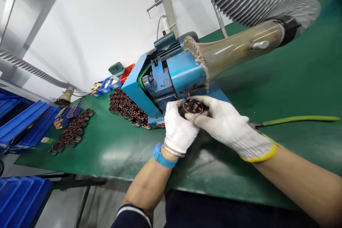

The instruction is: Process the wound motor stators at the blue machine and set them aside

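Observation:
A round motor stator [192, 106] with copper windings and a dark rim is held up close to the front of a blue belt-driven machine [184, 73]. My left hand [178, 124], in a white glove, grips the stator's left side, its fingertips partly hidden behind the ring. From the right, my right hand [221, 117], also gloved, has its thumb across the near rim and its fingers behind. A thin reddish wire end stands up from the stator toward the machine's lower opening.
Stators [125, 105] crowd the green table [112, 149] left of the machine, with another group [72, 131] farther left. Green-handled pliers [296, 119] lie at right. A suction duct [237, 48] joins the machine; blue bins [24, 121] stand at far left.

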Available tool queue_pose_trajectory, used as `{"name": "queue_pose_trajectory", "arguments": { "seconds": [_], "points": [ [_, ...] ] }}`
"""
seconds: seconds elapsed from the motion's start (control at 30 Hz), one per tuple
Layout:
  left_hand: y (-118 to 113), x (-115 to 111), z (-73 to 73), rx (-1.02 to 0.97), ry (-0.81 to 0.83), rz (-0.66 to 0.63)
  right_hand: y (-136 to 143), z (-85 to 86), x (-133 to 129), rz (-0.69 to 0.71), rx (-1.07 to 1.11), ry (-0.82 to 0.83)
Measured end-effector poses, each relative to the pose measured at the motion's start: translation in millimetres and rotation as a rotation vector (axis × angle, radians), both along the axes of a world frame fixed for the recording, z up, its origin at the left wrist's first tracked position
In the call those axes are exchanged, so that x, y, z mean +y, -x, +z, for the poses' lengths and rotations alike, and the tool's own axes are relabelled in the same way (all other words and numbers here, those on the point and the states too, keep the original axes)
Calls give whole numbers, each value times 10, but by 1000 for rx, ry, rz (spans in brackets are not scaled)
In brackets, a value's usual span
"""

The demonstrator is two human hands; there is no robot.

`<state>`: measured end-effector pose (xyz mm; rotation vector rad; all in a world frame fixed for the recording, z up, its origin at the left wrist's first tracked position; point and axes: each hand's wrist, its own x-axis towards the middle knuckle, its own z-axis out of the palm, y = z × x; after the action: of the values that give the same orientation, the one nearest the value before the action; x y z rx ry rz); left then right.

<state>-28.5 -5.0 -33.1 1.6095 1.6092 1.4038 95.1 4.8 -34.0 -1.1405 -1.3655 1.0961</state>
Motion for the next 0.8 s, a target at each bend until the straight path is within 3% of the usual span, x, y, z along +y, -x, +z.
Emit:
{"name": "queue_pose_trajectory", "arguments": {
  "seconds": [0.3, 0.57, 0.7, 0.8],
  "points": [
    [-15, 121, 136, 118, -48, -28, 57, 53, 83, -17, 113, -45],
    [-108, 148, 203, 148, -40, -69, 37, -27, 72, -165, 96, -4],
    [-29, -25, 136, 106, -37, -83, 35, -36, -72, -151, 48, -19],
    [133, -280, 73, -23, 7, -107, 59, -55, -254, -40, -18, -133]
  ]
}}
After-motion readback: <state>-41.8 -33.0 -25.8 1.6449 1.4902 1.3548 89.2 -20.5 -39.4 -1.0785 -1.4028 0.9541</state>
